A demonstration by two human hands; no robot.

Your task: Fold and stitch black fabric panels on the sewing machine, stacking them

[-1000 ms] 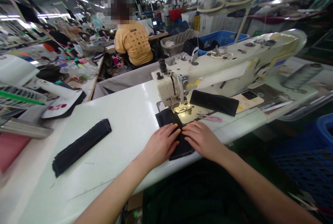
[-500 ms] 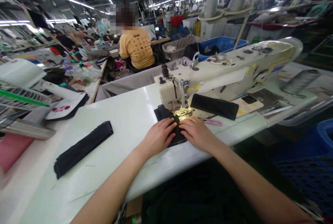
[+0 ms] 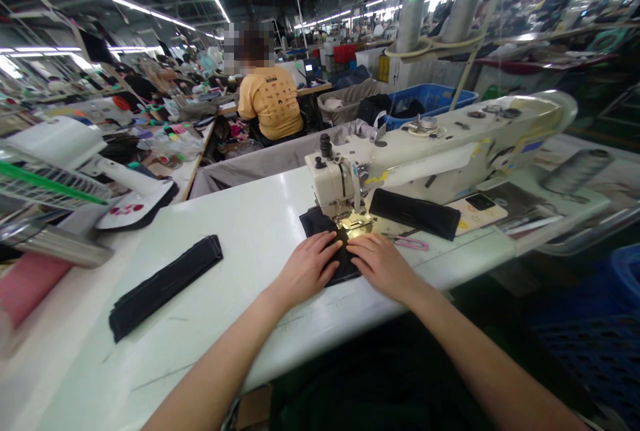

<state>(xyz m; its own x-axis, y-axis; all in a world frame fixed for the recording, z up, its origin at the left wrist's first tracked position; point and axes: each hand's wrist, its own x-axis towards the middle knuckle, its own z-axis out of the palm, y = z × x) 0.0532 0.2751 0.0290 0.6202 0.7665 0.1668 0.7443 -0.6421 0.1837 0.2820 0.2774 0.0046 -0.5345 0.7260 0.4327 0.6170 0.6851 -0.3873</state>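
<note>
Head view, black fabric [image 3: 314, 223], seemingly under fingers [image 3: 327, 248]

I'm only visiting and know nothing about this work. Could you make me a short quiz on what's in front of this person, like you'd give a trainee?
1. True or false: the left hand and right hand both lie flat on the dark cloth at the machine.
2. What lies on the table just right of the right hand?
A. pink snips
B. a cup
C. a ruler
3. Fill in: the long dark bundle lying away from the machine is on the person's ___ side.

Key: 1 true; 2 A; 3 left.
</note>
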